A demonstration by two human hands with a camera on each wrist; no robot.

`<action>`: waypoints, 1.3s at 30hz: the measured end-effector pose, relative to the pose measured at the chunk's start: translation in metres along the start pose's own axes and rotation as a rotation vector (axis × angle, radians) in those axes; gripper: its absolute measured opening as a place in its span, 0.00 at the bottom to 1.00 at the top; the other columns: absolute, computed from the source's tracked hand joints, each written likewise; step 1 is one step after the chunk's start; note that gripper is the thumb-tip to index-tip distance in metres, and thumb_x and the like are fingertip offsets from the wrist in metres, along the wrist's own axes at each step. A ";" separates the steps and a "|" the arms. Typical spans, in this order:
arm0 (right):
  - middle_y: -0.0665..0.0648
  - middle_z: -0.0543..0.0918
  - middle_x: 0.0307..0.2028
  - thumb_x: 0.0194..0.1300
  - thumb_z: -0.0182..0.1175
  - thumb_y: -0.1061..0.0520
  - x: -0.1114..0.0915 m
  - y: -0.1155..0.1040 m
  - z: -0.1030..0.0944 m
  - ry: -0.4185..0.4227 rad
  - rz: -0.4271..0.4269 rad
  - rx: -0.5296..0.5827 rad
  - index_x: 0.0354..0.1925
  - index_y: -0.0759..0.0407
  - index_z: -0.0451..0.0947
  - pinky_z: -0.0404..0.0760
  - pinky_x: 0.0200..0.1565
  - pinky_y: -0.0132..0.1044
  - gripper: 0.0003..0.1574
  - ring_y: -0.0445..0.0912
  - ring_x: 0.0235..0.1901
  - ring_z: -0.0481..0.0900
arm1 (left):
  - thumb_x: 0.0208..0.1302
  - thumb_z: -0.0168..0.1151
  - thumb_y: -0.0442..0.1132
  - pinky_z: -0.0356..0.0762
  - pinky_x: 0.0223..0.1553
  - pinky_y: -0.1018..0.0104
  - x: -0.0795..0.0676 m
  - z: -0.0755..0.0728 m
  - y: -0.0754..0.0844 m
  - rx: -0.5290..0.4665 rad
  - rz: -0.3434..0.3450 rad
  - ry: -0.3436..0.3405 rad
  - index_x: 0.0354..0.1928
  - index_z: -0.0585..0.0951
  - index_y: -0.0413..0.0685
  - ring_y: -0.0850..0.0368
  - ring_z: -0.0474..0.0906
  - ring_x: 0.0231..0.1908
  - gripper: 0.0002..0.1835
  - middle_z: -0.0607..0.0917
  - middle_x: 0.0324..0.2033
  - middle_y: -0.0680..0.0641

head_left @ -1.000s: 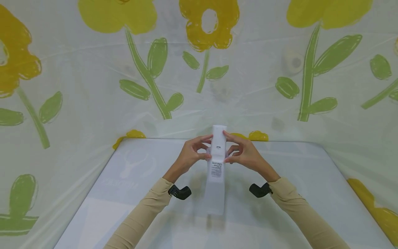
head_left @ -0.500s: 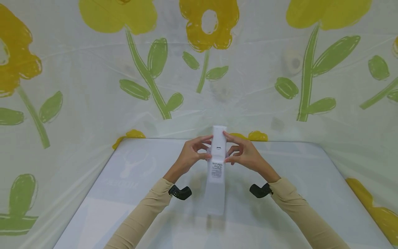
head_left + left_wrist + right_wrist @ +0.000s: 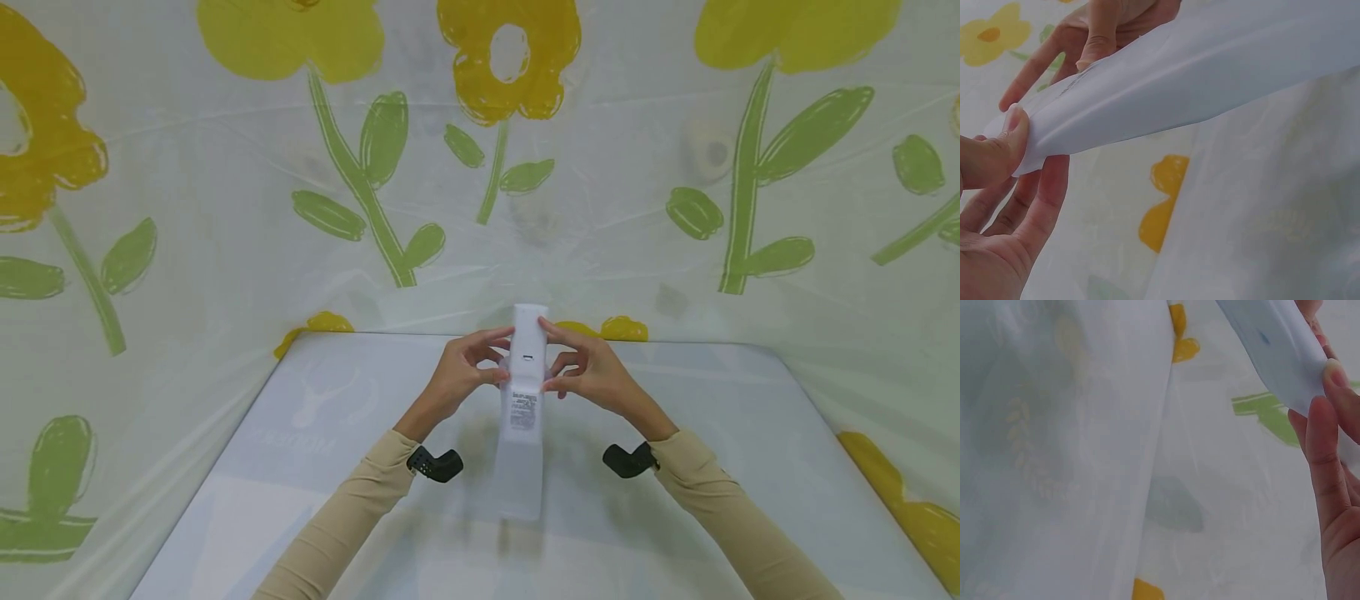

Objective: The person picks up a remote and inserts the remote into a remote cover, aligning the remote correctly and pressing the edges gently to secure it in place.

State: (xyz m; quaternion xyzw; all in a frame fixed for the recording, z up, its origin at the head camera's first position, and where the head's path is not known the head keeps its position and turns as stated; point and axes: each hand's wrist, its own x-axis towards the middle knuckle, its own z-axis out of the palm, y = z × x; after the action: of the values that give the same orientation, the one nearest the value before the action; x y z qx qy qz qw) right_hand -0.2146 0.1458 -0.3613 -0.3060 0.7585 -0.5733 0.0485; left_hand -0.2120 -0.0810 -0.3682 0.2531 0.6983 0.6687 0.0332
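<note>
A long white plastic device (image 3: 523, 412) hangs above the table in the head view. Its facing side has a small dark port near the top and a label of fine print lower down, too small to read. A rounded pale edge shows behind it on both sides. My left hand (image 3: 459, 367) holds its left edge with thumb and fingertips. Opposite, my right hand (image 3: 596, 371) pinches the right edge in a similar way. In the left wrist view the device (image 3: 1166, 81) looks smooth and slightly ridged. The right wrist view shows thumb and fingers on the device (image 3: 1285, 356).
Beneath the hands lies a white table (image 3: 300, 467) with a faint printed emblem on its left. A pale curtain (image 3: 600, 208) with large yellow flowers hangs behind it and along its sides. Black wrist cameras (image 3: 435, 464) sit below both hands.
</note>
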 end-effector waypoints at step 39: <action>0.63 0.50 0.64 0.44 0.66 0.70 -0.001 -0.014 0.008 -0.070 0.025 -0.002 0.68 0.55 0.34 0.80 0.34 0.41 0.65 0.59 0.28 0.76 | 0.56 0.55 0.25 0.76 0.39 0.60 -0.002 0.000 0.002 -0.019 -0.041 -0.059 0.60 0.64 0.42 0.43 0.70 0.43 0.28 0.70 0.54 0.40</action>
State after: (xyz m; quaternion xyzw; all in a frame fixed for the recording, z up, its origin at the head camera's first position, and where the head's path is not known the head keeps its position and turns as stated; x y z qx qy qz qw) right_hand -0.2049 0.1370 -0.3515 -0.3163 0.7607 -0.5608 0.0821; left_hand -0.2095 -0.0819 -0.3671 0.2580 0.6956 0.6668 0.0700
